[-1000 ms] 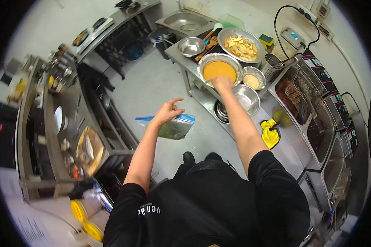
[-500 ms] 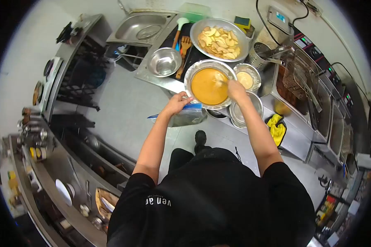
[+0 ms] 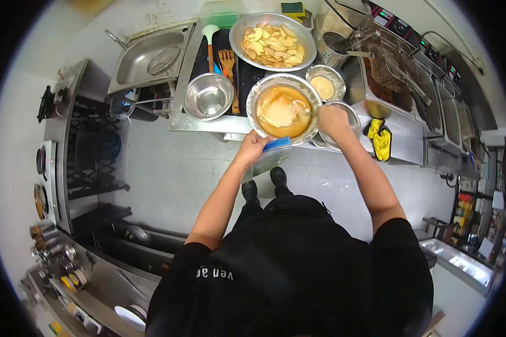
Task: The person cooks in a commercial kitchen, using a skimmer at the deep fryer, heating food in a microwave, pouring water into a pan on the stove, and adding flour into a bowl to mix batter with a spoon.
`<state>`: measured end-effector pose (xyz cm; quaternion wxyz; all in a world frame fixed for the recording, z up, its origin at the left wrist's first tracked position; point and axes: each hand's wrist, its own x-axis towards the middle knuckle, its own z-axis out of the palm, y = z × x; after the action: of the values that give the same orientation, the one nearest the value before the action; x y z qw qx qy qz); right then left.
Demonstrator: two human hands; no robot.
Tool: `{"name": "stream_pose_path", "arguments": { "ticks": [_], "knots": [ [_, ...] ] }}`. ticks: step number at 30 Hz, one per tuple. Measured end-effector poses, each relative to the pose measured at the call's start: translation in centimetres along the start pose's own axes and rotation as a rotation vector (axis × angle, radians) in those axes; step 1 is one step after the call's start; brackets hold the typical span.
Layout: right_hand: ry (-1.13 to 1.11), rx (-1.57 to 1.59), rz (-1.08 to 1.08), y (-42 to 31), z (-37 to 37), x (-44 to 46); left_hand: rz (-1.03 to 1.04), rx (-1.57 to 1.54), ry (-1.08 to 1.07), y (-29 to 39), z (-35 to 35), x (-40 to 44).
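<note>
The central bowl [image 3: 281, 79] holds orange liquid [image 3: 278, 112]; the basin [image 3: 237, 42] behind holds pale slices [image 3: 271, 45].

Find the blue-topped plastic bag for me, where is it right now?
In the head view, the plastic bag hangs near the middle of the picture, at the left hand, on the near side of the bowl of orange mixture.

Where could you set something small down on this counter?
A narrow steel strip between the leftmost bowl and the counter's front edge; a black patch between the wooden spatula and big pan. Crowded: around the mixing bowl, hemmed by the small bowl, left hand and right hand.
</note>
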<state>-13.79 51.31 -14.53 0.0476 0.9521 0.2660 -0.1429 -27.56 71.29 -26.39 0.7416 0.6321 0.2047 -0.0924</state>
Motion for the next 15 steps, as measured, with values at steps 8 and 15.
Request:
{"name": "stream_pose_path", "arguments": {
  "ticks": [8,15],
  "knots": [
    [-0.017,0.221,0.077,-2.4,4.5,-1.2,-0.004,0.123,0.085,-1.2,0.1,0.8],
    [-0.005,0.244,0.125,-2.3,6.0,2.7,-0.004,0.146,0.055,-0.3,0.1,0.7]
  ]
}}
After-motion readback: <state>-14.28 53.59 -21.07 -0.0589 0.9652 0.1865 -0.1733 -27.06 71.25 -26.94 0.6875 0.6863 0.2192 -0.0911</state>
